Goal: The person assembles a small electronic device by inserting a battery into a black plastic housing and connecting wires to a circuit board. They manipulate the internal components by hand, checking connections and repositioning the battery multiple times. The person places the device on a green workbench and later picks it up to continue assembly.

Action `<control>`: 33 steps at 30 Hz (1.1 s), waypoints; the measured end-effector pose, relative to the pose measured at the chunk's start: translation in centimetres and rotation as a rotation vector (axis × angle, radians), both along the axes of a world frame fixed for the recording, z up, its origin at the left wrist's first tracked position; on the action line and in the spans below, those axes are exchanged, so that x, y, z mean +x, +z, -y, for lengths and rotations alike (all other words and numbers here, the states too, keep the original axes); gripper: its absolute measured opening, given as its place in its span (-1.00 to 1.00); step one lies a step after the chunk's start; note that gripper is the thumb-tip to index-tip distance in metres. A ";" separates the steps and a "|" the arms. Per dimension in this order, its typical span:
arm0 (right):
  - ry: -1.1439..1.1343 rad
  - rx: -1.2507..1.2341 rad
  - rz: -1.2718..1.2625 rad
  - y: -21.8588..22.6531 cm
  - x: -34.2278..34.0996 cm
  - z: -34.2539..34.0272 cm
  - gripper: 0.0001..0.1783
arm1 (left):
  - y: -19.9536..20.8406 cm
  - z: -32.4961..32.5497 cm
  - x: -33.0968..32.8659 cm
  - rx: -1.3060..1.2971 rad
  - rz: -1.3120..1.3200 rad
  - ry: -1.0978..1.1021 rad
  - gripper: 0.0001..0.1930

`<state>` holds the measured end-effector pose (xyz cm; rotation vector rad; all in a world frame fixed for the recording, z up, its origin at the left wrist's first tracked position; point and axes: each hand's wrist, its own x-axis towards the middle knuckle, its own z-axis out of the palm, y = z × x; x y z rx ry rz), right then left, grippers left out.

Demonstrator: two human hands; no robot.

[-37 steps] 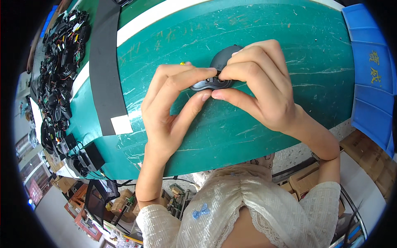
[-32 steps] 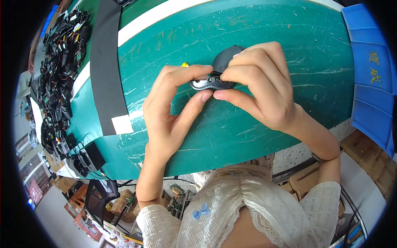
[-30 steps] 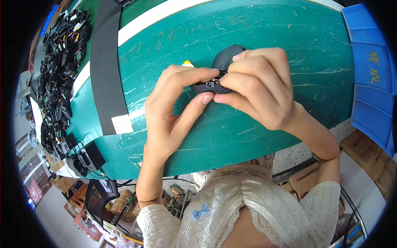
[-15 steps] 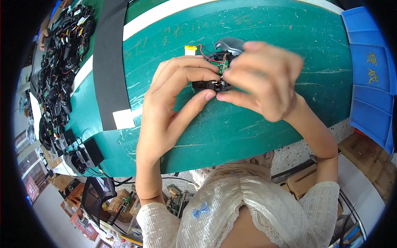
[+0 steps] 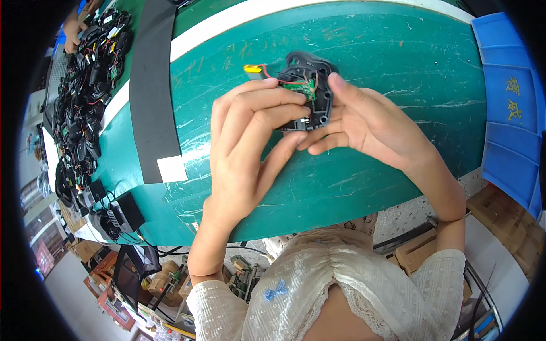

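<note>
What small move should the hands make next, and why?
Probably steady the black case with the right hand: its thumb is at the right edge, and the left hand grips the near side. A sudden shift might tug the red wire leading to the battery.

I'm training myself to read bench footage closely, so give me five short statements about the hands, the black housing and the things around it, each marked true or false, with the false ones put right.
1. The left hand touches the black plastic housing. True.
2. The housing is closed all round. False: it is open, and part of a green circuit board shows inside.
3. The yellow-ended battery is to the left of the housing. True.
4. The right hand is well away from the housing. False: it is close beside it, at its right.
5. A white square is at the near end of the black strip. True.
</note>
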<state>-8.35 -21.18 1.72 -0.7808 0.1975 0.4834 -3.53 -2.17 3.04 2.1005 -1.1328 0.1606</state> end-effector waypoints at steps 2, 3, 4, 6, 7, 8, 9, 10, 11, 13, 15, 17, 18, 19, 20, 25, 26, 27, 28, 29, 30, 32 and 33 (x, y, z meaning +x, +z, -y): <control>-0.025 -0.004 0.062 -0.4 -0.2 -0.2 -0.42 | -0.1 0.1 -0.1 0.002 -0.017 0.019 -0.73; -0.038 -0.007 0.093 -0.7 -0.3 -0.2 -0.44 | -0.2 0.2 -0.1 0.008 -0.001 0.045 -0.73; -0.048 -0.053 0.124 -0.8 -0.3 -0.2 -0.48 | -0.3 0.2 0.0 0.015 0.015 0.071 -0.73; -0.046 -0.095 0.180 -0.8 -0.2 -0.2 -0.48 | -0.3 0.2 0.0 0.031 0.017 0.103 -0.76; -0.043 -0.116 0.208 -0.9 -0.2 -0.2 -0.48 | -0.3 0.2 0.0 0.040 0.020 0.093 -0.76; -0.038 -0.127 0.211 -1.0 -0.2 -0.2 -0.48 | -0.2 0.1 0.1 0.048 0.024 0.083 -0.77; -0.032 -0.139 0.215 -1.0 -0.2 -0.3 -0.48 | -0.2 0.0 0.1 0.056 0.028 0.073 -0.77; -0.026 -0.151 0.219 -1.0 -0.2 -0.3 -0.47 | -0.1 0.0 0.1 0.070 0.044 0.074 -0.77; -0.021 -0.155 0.220 -1.0 -0.2 -0.3 -0.47 | 0.0 0.0 0.0 0.083 0.059 0.075 -0.77; -0.011 -0.168 0.223 -1.1 -0.1 -0.2 -0.46 | 0.0 0.0 0.0 0.095 0.069 0.083 -0.78; -0.001 -0.158 0.223 -1.1 0.0 -0.1 -0.46 | 0.1 0.0 -0.2 0.097 0.059 0.103 -0.80; -0.003 -0.134 0.213 -1.0 0.0 -0.1 -0.47 | -0.1 -0.3 0.2 0.090 0.080 0.063 -0.73; -0.006 -0.115 0.208 -0.8 0.0 -0.1 -0.48 | -0.2 -0.5 0.4 0.086 0.095 0.050 -0.69; -0.008 -0.096 0.202 -0.7 0.0 -0.1 -0.49 | -0.3 -0.3 0.4 -0.048 0.013 0.073 -0.63; 0.007 -0.111 0.203 -0.6 -0.1 -0.2 -0.50 | -0.4 0.0 0.2 -0.182 -0.069 0.093 -0.56; 0.040 -0.384 0.404 -1.3 -0.4 -0.6 -0.54 | -1.2 -0.5 0.2 -0.450 -1.069 0.113 -0.61; 0.052 -0.471 0.455 -1.5 -0.5 -0.5 -0.55 | -1.0 -0.5 0.2 -0.408 -1.090 0.070 -0.66; 0.062 -0.535 0.461 -1.1 -0.6 -0.6 -0.54 | -1.0 -0.4 0.1 -0.367 -1.113 0.034 -0.69; 0.071 -0.598 0.467 -0.5 -0.7 -0.8 -0.53 | -1.1 -0.4 0.1 -0.325 -1.136 -0.003 -0.73; 0.079 -0.660 0.474 -0.2 -0.8 -0.9 -0.51 | -1.3 -0.3 0.0 -0.357 -1.070 0.018 -0.75; 0.136 -0.643 0.435 -0.1 -0.7 -0.5 -0.49 | -1.6 -0.2 -0.1 -0.387 -1.005 0.030 -0.78; 0.248 -0.607 0.356 -0.2 -0.1 0.9 -0.44 | -1.6 -0.1 -0.1 -0.404 -0.915 0.050 -0.80; 0.256 -0.585 0.310 -0.1 0.2 1.4 -0.42 | -1.3 -0.3 0.0 -0.391 -0.889 0.058 -0.80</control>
